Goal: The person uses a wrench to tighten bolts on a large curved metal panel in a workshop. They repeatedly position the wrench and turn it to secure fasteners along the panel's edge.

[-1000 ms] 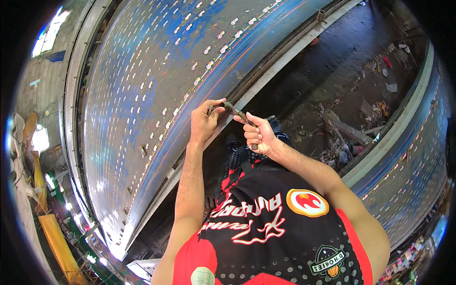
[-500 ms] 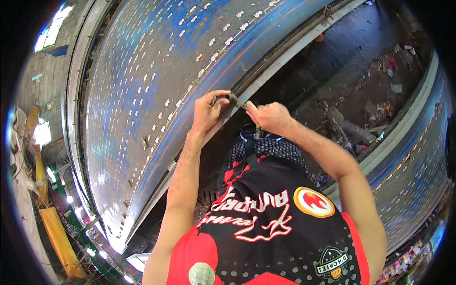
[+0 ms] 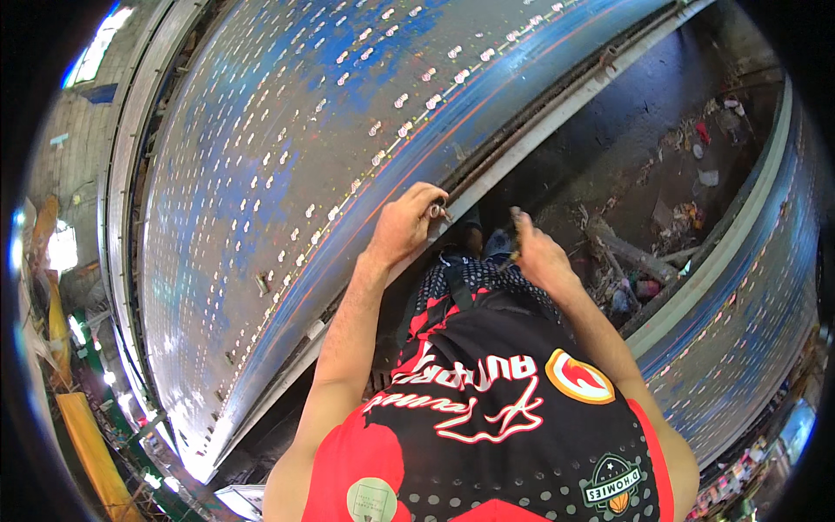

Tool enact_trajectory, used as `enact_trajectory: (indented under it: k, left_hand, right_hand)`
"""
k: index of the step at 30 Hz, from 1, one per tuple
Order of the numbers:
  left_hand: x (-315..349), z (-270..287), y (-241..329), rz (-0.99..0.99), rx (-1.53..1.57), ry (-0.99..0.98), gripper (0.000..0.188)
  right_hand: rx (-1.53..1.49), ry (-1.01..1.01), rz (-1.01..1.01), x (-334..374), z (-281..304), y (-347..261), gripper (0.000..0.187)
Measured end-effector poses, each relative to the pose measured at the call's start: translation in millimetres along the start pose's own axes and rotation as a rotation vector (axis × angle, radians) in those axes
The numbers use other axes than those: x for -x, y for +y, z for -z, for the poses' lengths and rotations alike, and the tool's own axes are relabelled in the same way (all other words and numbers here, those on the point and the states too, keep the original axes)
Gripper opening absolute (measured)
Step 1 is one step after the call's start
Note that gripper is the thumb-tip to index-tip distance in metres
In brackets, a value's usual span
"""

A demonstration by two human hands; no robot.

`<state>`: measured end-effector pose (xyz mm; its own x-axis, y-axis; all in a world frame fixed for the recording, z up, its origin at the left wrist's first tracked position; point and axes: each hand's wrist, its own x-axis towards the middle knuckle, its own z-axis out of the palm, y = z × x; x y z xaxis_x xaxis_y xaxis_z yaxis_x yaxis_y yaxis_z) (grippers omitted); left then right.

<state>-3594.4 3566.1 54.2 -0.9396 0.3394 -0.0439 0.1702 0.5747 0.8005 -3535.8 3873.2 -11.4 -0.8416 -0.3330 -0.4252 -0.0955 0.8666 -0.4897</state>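
My left hand point(image 3: 407, 226) is at the rail along the near edge of the long printed table point(image 3: 287, 157). Its fingers are closed round a small metal fitting point(image 3: 435, 211) with a round, ring-like end, held just over the rail. Apart from it, to the right, my right hand point(image 3: 541, 254) hangs over the dark aisle with one finger or thumb pointing up and the others curled. A thin brownish piece point(image 3: 515, 257) shows beside its fingers; most of it is hidden, so its kind is unclear.
The metal rail point(image 3: 557, 113) runs diagonally along the table edge, with another rusty fitting point(image 3: 608, 59) farther up. A small metal piece point(image 3: 262, 284) lies on the tabletop. Rubbish and a wooden beam point(image 3: 639, 252) litter the aisle floor. A second patterned table point(image 3: 739, 322) stands on the right.
My hands, formerly close together at the fitting, have separated. The right hand has moved right and downward; the left has shifted slightly right and lower, still holding the fitting.
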Motion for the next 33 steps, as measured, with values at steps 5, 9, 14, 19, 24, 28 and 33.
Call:
enact_trajectory:
  k: [5, 9, 14, 19, 24, 28, 33]
  left_hand:
    - [1, 13, 3, -0.090, 0.223, 0.299, 0.038]
    - [-41, 54, 25, -0.190, 0.054, 0.514, 0.047]
    - [-58, 61, -54, -0.081, -0.217, 0.597, 0.048]
    - [-39, 64, -88, 0.137, -0.373, 0.275, 0.043]
    - [-50, 59, -64, 0.245, -0.324, 0.341, 0.034]
    - [-81, 37, -37, 0.199, -0.189, 0.505, 0.028]
    - [-144, -5, 6, 0.106, -0.111, 0.445, 0.030]
  right_hand:
    - [0.096, 0.081, -0.138, 10, 10, 47, 0.084]
    - [0.053, 0.136, -0.160, -2, 49, 25, 0.066]
    - [0.013, 0.282, -0.121, -20, 60, 15, 0.052]
    - [-0.343, 0.393, -0.231, -23, 57, 9, 0.040]
    - [-0.484, 0.529, -0.179, -39, 58, 43, 0.035]
    - [-1.280, 0.344, -0.476, -53, 120, 58, 0.039]
    - [-1.597, 0.304, -0.334, -88, 184, 124, 0.042]
